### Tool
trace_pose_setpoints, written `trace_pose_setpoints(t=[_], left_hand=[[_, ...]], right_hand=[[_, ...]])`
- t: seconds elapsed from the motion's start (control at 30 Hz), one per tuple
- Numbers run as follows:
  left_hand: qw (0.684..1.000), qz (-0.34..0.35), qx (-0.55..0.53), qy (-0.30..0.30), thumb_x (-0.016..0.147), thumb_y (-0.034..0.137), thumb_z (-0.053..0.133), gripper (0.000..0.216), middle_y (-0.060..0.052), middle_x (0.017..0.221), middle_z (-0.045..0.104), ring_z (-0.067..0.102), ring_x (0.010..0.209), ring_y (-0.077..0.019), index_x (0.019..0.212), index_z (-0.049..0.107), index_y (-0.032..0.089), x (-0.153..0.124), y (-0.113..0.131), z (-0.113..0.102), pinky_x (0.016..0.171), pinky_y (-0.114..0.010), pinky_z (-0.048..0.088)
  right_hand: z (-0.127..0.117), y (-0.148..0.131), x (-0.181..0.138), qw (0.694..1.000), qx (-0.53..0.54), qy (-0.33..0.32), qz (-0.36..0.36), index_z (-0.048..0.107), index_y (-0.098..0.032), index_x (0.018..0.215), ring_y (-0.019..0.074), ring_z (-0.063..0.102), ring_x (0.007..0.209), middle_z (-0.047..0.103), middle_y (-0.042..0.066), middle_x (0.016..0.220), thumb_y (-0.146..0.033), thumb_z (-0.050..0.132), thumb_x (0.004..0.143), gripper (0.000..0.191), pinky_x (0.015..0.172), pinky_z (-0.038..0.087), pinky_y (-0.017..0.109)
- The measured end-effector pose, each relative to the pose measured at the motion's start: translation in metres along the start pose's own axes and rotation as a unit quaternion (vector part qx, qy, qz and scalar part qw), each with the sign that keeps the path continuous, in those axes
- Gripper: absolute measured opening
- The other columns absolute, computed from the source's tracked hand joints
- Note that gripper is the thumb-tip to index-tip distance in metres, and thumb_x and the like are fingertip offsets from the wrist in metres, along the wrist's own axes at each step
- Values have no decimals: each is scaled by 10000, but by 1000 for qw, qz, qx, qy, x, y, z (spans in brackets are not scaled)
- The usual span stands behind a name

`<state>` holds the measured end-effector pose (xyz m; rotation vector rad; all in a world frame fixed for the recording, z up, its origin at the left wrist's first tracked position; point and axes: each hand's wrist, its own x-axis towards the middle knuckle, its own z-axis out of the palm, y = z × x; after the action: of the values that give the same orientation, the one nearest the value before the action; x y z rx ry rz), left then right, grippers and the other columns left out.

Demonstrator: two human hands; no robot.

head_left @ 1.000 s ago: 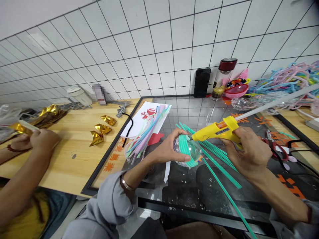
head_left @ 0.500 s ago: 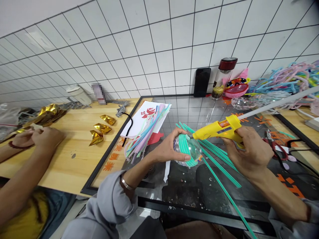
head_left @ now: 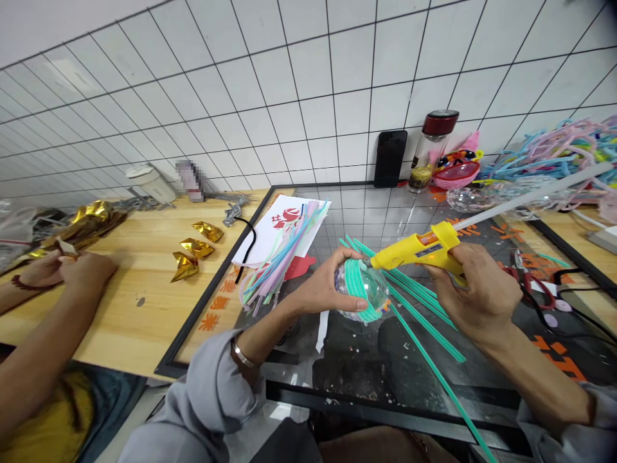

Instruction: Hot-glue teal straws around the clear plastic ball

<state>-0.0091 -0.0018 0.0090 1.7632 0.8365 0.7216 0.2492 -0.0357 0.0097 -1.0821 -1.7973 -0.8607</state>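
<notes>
My left hand [head_left: 322, 283] is wrapped round a clear faceted plastic ball [head_left: 377, 286] with green strips banded across it, thumb along its lower front. In my right hand [head_left: 482, 289] is a yellow hot glue gun [head_left: 414, 251], a long white glue stick [head_left: 535, 198] poking out of its back. The gun's nozzle is at the top of the ball, by the edge of the green band; whether it touches I cannot tell. Behind and below the ball lie several loose green strips [head_left: 434, 328], one running to the table's front edge.
Pastel strips [head_left: 289, 251] lie on white paper [head_left: 263, 222]. Red-handled scissors [head_left: 525, 280] and black cords are at the right. A phone [head_left: 390, 157] and a glass bottle [head_left: 427, 161] stand by the wall. At left, another person's hands [head_left: 81, 270] work near gold foil pieces [head_left: 197, 247].
My right hand and the glue gun have shifted slightly left, the nozzle staying at the top of the ball. My left hand has hardly moved.
</notes>
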Motion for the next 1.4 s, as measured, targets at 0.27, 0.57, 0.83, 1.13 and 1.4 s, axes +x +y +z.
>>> trace_pose_setpoints(t=[0.27,0.57,0.83,1.13,1.4], left_hand=[[999,27,-19,-9,576,375,863,693,-84,1226,563,544,1146,-290,1133,487,207,1,2,0,998,-415,421],[1000,24,-8,-4,563,381,861,711,-77,1211,559,537,1139,-290,1143,489,205,1,-2,0,983,-403,426],[1000,18,-17,-13,573,402,850,696,-71,1195,561,539,1129,-272,1137,489,210,1,-2,0,963,-378,433],[1000,18,-9,-7,567,403,850,707,-74,1201,558,543,1122,-278,1144,494,201,1,-4,-1,962,-396,452],[1000,0,-24,3,559,427,850,713,-72,1179,563,556,1086,-266,1132,492,199,1,-5,-1,921,-367,461]], right_hand=[[-2,0,2,1000,13,11,2,556,-188,1049,166,663,710,682,34,819,-287,666,880,225,588,456,252],[2,-2,2,995,58,-11,82,570,-189,1025,171,641,698,666,34,813,-321,672,861,234,602,471,266],[11,13,-2,894,185,-112,392,630,-209,918,156,553,625,642,17,792,-485,663,796,304,560,435,289],[34,35,-19,882,27,-231,411,689,-174,835,244,601,766,637,80,807,-509,621,756,350,662,423,347],[45,41,-19,836,-119,-383,375,679,-118,1051,270,641,873,667,153,1047,-496,542,860,445,622,396,327]])
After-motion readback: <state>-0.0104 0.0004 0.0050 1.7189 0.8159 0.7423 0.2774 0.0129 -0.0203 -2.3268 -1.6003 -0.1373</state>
